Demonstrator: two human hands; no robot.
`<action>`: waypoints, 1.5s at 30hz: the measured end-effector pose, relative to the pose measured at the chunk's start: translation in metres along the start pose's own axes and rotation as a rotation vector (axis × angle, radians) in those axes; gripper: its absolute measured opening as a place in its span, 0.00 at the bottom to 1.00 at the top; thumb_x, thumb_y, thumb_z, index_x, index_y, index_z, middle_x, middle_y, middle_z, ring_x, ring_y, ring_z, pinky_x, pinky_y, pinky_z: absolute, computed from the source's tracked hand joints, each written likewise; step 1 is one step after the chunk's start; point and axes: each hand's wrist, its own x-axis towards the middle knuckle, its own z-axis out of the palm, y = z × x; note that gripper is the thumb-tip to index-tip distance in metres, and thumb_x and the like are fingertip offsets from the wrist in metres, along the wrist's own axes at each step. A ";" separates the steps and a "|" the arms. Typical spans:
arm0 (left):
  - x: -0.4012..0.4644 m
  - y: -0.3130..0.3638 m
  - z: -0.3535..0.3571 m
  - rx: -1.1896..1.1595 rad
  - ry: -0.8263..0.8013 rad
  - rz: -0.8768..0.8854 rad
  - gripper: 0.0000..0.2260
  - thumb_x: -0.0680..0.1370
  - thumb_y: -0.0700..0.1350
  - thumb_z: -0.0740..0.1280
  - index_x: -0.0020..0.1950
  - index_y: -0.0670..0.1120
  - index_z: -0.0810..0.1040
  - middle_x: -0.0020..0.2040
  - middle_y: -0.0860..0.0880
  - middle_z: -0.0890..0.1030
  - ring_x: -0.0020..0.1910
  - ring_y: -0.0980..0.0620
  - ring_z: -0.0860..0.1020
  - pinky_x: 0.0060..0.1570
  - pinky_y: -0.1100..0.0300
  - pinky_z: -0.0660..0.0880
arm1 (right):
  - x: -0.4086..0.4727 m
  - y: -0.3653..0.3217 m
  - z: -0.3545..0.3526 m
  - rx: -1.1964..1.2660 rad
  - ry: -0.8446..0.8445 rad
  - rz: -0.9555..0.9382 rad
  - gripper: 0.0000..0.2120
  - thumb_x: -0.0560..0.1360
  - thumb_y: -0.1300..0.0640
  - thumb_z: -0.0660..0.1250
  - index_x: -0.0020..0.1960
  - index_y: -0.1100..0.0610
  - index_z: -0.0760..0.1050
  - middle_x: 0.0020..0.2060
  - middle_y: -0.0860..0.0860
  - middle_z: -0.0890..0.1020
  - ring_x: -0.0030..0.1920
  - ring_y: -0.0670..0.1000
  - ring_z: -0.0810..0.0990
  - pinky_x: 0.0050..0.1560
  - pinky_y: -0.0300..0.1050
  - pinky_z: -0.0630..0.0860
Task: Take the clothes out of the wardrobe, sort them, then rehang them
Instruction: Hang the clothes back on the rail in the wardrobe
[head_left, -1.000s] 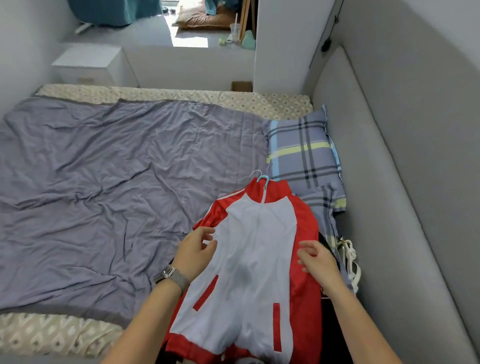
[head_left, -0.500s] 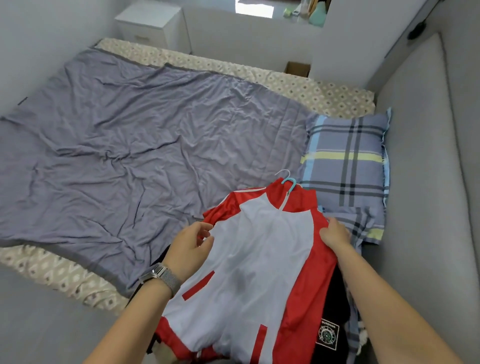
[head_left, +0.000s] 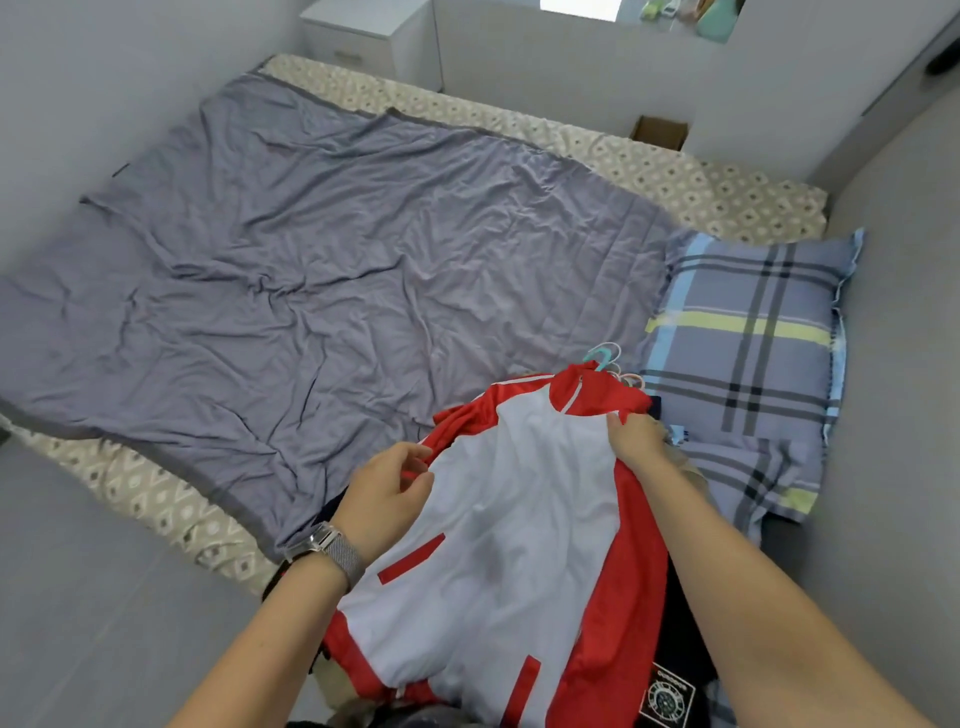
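A red and white jacket (head_left: 519, 519) lies on top of a pile of clothes at the bed's near right corner, still on a teal hanger (head_left: 602, 356) whose hook pokes out by the collar. My left hand (head_left: 387, 491) pinches the jacket's left shoulder edge. At the right shoulder, my right hand (head_left: 636, 441) grips the fabric, fingers curled into it. A black garment with a square patch (head_left: 667, 693) shows under the jacket at lower right. More hanger hooks peek out behind the collar.
The grey quilt (head_left: 311, 280) covers most of the bed. A plaid pillow (head_left: 748, 338) lies right of the pile against the padded headboard (head_left: 904, 364). A white nightstand (head_left: 374, 36) and a cardboard box (head_left: 660, 132) stand beyond the bed.
My right hand has moved up from the jacket's lower right side to its right shoulder and taken hold there. My left hand stays at the left shoulder. My view has tilted down.
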 end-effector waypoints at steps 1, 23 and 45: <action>0.000 0.000 0.002 0.006 -0.007 0.007 0.12 0.78 0.43 0.63 0.60 0.47 0.74 0.50 0.54 0.77 0.45 0.59 0.76 0.43 0.70 0.68 | -0.007 -0.003 0.000 0.053 -0.004 -0.006 0.24 0.83 0.51 0.50 0.60 0.67 0.76 0.61 0.66 0.76 0.65 0.65 0.70 0.65 0.50 0.62; -0.004 -0.013 0.009 0.441 0.016 0.227 0.31 0.67 0.71 0.41 0.39 0.54 0.78 0.32 0.54 0.75 0.40 0.58 0.71 0.52 0.59 0.58 | -0.161 0.052 -0.066 0.698 -0.449 -0.287 0.20 0.75 0.48 0.65 0.39 0.67 0.77 0.33 0.53 0.79 0.37 0.47 0.75 0.39 0.38 0.71; -0.012 -0.011 0.002 0.465 0.016 0.186 0.30 0.65 0.72 0.39 0.40 0.60 0.75 0.33 0.57 0.71 0.41 0.63 0.66 0.47 0.59 0.52 | -0.002 0.088 0.027 0.144 -0.239 0.096 0.24 0.68 0.45 0.62 0.55 0.61 0.75 0.52 0.61 0.82 0.54 0.61 0.78 0.58 0.54 0.74</action>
